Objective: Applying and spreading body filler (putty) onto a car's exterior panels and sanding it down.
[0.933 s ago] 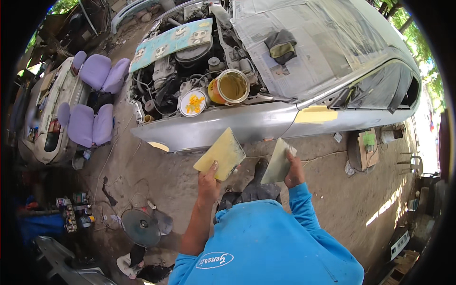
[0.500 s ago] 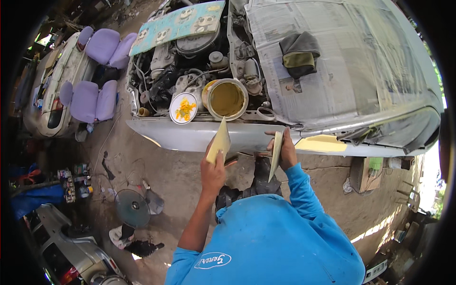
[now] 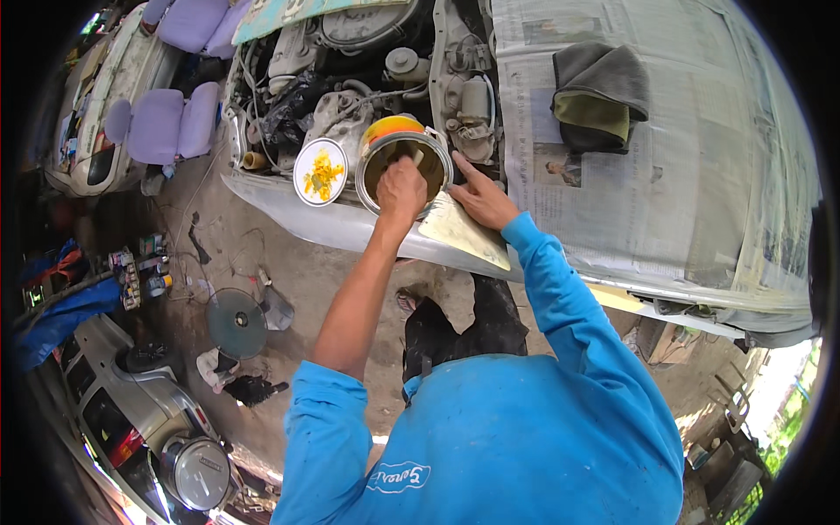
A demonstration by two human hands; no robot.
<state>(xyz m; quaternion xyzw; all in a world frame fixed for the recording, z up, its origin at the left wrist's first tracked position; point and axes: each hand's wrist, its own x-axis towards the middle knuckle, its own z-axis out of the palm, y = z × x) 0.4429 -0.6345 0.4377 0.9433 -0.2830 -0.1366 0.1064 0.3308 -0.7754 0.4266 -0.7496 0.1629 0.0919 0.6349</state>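
Note:
An open round can (image 3: 391,129) with an orange and yellow side, holding brownish-olive paste, stands on the car's front edge. My left hand (image 3: 402,190) reaches into its mouth, closed around a pale yellow spreader (image 3: 418,157) that is mostly hidden by the hand and the can. At the can's right rim is my right hand (image 3: 486,201), its fingers stretched along the rim. It grips a flat, cream-coloured spreading plate (image 3: 464,233), which slants down toward me over the fender. A white lid (image 3: 306,186) smeared with yellow-orange paste lies left of the can.
Around the can lies the exposed engine bay (image 3: 350,96). Newspaper (image 3: 534,210) covers the car on the right, with a dark folded cloth (image 3: 602,96) on it. The grey fender (image 3: 324,229) borders my side. A round fan (image 3: 236,324) stands on the floor at left.
Both hands have moved forward to the can. My left hand has dipped the spreader into it, and my right hand has brought the plate against the rim. The view has shifted closer.

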